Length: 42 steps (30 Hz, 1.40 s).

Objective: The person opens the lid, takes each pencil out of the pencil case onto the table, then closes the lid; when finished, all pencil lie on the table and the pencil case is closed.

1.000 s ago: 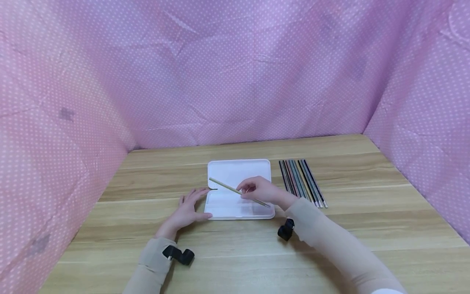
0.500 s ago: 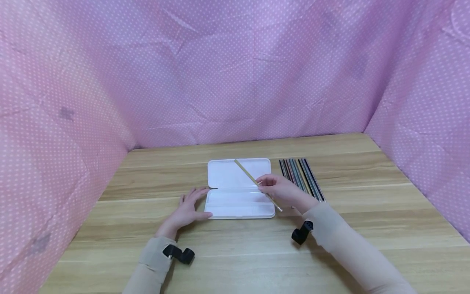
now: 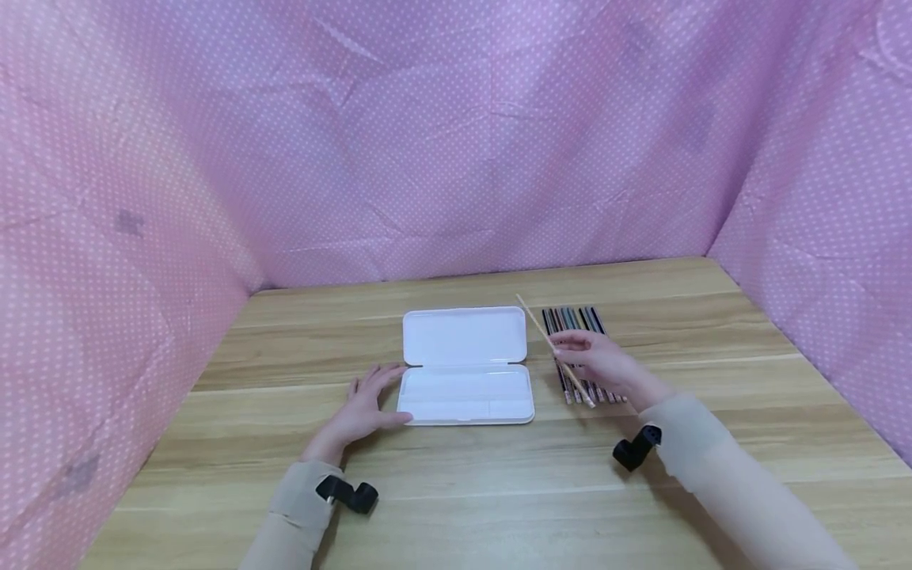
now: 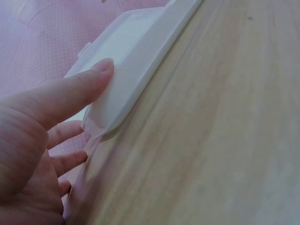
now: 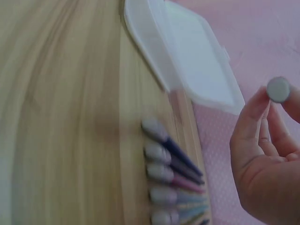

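A white plastic pencil case (image 3: 463,336) lies unfolded on the table, its lid away from me and its tray (image 3: 445,386) towards me. My left hand (image 3: 362,410) is spread at the case's left side; in the left wrist view the thumb (image 4: 89,84) rests on its edge. My right hand (image 3: 602,364) pinches a yellowish pencil (image 3: 534,320) between thumb and fingers, slanted over the left of the pencil row. The right wrist view shows its round end (image 5: 278,89) facing the camera. Below lie several pencils (image 3: 573,318) side by side, partly covered by the hand.
The wooden table (image 3: 463,491) stretches around the case. Pink dotted cloth (image 3: 456,158) hangs behind and at both sides. A small black camera sits on each wrist. White ends of the pencils (image 5: 161,172) point towards me in the right wrist view.
My right hand has moved right with the pencil, from above the case to above the pencil row, and the pencil has turned steeper. The left hand has stayed in place.
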Motion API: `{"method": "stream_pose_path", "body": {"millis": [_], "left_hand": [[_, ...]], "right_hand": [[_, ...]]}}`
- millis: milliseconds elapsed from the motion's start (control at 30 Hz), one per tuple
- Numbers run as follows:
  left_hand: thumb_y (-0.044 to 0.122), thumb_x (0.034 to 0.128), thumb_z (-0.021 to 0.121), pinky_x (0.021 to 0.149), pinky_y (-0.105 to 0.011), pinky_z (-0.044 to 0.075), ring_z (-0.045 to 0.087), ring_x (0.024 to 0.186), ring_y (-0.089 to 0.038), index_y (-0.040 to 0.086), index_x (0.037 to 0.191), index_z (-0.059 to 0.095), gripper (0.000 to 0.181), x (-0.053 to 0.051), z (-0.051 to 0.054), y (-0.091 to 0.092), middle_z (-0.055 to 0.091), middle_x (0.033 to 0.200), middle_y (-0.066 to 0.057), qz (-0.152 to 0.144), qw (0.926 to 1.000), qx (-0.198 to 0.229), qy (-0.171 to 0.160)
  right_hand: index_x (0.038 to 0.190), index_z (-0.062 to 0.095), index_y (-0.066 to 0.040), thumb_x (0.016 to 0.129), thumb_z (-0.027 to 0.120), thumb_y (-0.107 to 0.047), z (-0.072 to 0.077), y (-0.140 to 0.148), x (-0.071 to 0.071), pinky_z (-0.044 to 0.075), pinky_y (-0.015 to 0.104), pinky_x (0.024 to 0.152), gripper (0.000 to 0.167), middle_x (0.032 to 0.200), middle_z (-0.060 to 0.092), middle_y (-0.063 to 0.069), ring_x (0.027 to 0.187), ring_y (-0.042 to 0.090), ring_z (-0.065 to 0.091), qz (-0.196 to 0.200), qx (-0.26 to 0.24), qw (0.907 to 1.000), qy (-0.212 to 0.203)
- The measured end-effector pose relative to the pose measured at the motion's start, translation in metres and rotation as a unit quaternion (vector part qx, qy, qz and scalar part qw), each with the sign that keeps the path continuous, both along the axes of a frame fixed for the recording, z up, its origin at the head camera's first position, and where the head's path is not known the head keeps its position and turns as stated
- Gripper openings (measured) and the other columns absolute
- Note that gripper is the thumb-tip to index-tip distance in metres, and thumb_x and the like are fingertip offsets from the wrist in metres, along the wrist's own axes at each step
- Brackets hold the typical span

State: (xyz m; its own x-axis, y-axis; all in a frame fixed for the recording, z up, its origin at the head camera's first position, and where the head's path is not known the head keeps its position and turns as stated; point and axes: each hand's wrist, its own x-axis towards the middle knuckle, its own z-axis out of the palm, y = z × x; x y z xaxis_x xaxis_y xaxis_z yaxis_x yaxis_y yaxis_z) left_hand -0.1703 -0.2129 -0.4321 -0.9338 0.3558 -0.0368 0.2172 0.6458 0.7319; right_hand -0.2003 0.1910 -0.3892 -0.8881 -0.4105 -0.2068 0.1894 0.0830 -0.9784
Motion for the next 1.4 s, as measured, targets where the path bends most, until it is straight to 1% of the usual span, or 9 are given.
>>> {"method": "stream_pose_path", "body": {"millis": [167, 233, 367, 733, 867, 933, 1033, 1233, 1400], "left_hand": [[0.03, 0.0758, 0.078, 0.11, -0.062, -0.012, 0.005, 0.143, -0.043, 0.013, 0.143, 0.04, 0.079, -0.001, 0.0, 0.0, 0.031, 0.152, -0.017, 0.002, 1.0, -0.007, 0.002], [0.03, 0.0758, 0.078, 0.11, -0.062, -0.012, 0.005, 0.143, -0.043, 0.013, 0.143, 0.04, 0.079, -0.001, 0.0, -0.001, 0.03, 0.152, -0.017, 0.001, 1.0, -0.006, 0.0], [0.03, 0.076, 0.078, 0.11, -0.062, -0.012, 0.004, 0.144, -0.042, 0.013, 0.143, 0.04, 0.079, -0.001, -0.001, -0.001, 0.03, 0.152, -0.017, -0.001, 1.0, -0.003, -0.004], [0.03, 0.0762, 0.078, 0.109, -0.063, -0.012, 0.004, 0.144, -0.042, 0.014, 0.143, 0.04, 0.079, 0.0, -0.002, -0.002, 0.031, 0.152, -0.015, -0.002, 1.0, 0.0, 0.0], [0.03, 0.0762, 0.078, 0.109, -0.063, -0.012, 0.004, 0.143, -0.043, 0.014, 0.143, 0.041, 0.078, 0.0, -0.002, -0.002, 0.031, 0.152, -0.015, -0.003, 1.0, 0.001, 0.002], [0.03, 0.0762, 0.078, 0.108, -0.064, -0.012, 0.004, 0.143, -0.043, 0.014, 0.143, 0.041, 0.078, 0.0, -0.002, -0.002, 0.031, 0.151, -0.016, -0.003, 1.0, 0.002, 0.003], [0.03, 0.0761, 0.078, 0.108, -0.064, -0.012, 0.004, 0.143, -0.043, 0.014, 0.142, 0.041, 0.078, 0.001, -0.001, -0.002, 0.031, 0.151, -0.016, -0.004, 1.0, 0.004, 0.004], [0.03, 0.076, 0.079, 0.109, -0.064, -0.012, 0.004, 0.143, -0.043, 0.014, 0.142, 0.042, 0.077, 0.002, 0.0, -0.001, 0.031, 0.151, -0.016, -0.001, 1.0, 0.006, -0.001], [0.029, 0.0761, 0.078, 0.109, -0.064, -0.012, 0.003, 0.143, -0.044, 0.014, 0.142, 0.041, 0.078, 0.003, 0.0, 0.0, 0.031, 0.152, -0.016, -0.001, 1.0, 0.009, -0.002]], "right_hand": [[0.121, 0.053, -0.015, 0.095, 0.056, -0.016, 0.003, 0.031, -0.003, 0.033, 0.05, 0.108, 0.026, 0.102, 0.059, -0.012, 0.099, 0.003, 0.056, -0.004, 0.012, 0.9999, 0.005], [0.115, 0.054, -0.02, 0.095, 0.056, -0.016, 0.004, 0.042, -0.004, 0.038, 0.043, 0.106, 0.021, 0.102, 0.059, -0.013, 0.098, 0.002, 0.055, -0.008, 0.015, 0.9998, 0.003], [0.108, 0.054, -0.022, 0.095, 0.056, -0.012, 0.005, 0.061, -0.006, 0.048, 0.017, 0.084, 0.017, 0.095, 0.062, -0.014, 0.091, 0.0, 0.058, -0.024, 0.006, 0.9997, 0.007], [0.118, 0.049, -0.01, 0.095, 0.057, -0.012, 0.001, 0.099, -0.014, 0.051, 0.016, 0.08, 0.025, 0.09, 0.064, -0.017, 0.088, -0.002, 0.061, -0.055, 0.035, 0.9979, -0.004], [0.129, 0.038, 0.012, 0.095, 0.055, -0.009, -0.003, 0.105, -0.018, 0.053, 0.02, 0.082, 0.044, 0.09, 0.065, -0.015, 0.086, 0.0, 0.063, -0.048, 0.063, 0.9968, -0.01], [0.135, 0.028, 0.017, 0.094, 0.055, -0.008, -0.006, 0.107, -0.019, 0.054, 0.022, 0.082, 0.055, 0.09, 0.065, -0.013, 0.085, 0.001, 0.064, -0.05, 0.085, 0.995, -0.01], [0.137, 0.024, 0.018, 0.094, 0.055, -0.007, -0.011, 0.108, -0.022, 0.055, 0.022, 0.081, 0.059, 0.089, 0.064, -0.012, 0.083, 0.0, 0.063, -0.058, 0.122, 0.9908, -0.006], [0.132, 0.033, 0.02, 0.091, 0.058, -0.007, -0.016, 0.104, -0.025, 0.055, 0.019, 0.076, 0.055, 0.091, 0.062, -0.006, 0.078, -0.001, 0.06, -0.072, 0.184, 0.9803, 0.007], [0.126, 0.044, 0.017, 0.089, 0.063, -0.009, -0.014, 0.095, -0.027, 0.055, 0.022, 0.075, 0.05, 0.107, 0.061, 0.016, 0.079, 0.003, 0.058, -0.071, 0.261, 0.9624, 0.03]]}}
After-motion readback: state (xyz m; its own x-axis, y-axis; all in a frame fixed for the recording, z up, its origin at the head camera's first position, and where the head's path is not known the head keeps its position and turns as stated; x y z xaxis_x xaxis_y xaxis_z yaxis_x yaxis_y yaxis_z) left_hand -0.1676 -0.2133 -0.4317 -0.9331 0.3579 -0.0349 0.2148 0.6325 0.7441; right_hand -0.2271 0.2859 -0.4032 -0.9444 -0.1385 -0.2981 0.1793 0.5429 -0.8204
